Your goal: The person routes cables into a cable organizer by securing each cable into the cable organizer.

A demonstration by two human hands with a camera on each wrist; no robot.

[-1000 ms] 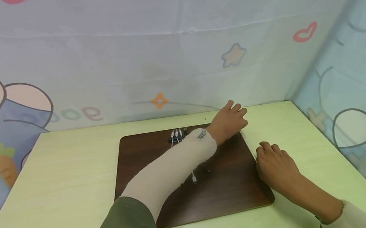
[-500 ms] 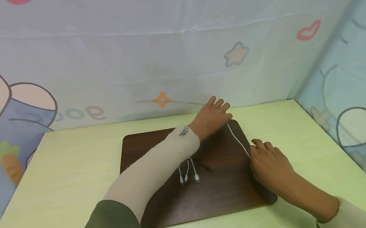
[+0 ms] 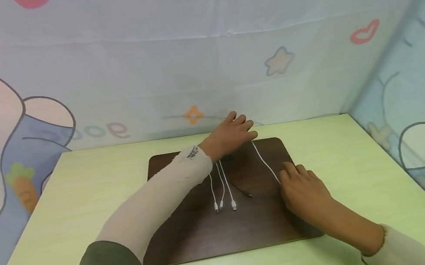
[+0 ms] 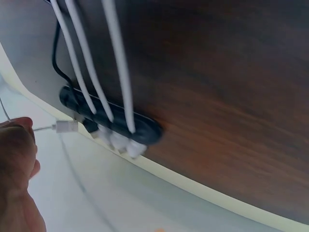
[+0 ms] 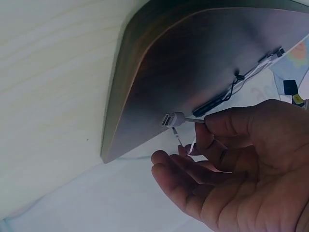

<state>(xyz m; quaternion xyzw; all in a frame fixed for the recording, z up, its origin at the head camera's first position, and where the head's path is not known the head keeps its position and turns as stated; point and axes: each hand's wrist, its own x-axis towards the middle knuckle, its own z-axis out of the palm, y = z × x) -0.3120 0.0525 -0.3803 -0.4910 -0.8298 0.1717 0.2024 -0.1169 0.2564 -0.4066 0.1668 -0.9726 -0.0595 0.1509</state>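
Observation:
A white USB cable runs between both hands above the dark wooden board. My left hand pinches it near one end at the board's far edge; a white plug sticks out past the fingertips. That plug is close to the end of a black cable organizer, which holds three white cables and one black cable. Over the board's right edge, thumb and finger of my right hand pinch the cable just behind its white USB plug. In the head view, my left hand and sleeve hide most of the organizer.
Loose ends of the clipped cables lie mid-board, with a white USB plug and a black plug. The board rests on a pale table. A printed cloth backdrop stands behind the table's far edge.
My left hand has moved left along the board's far side, and my right hand has shifted slightly left. The cable between them now spans over the board, and the clipped cables' plugs show more.

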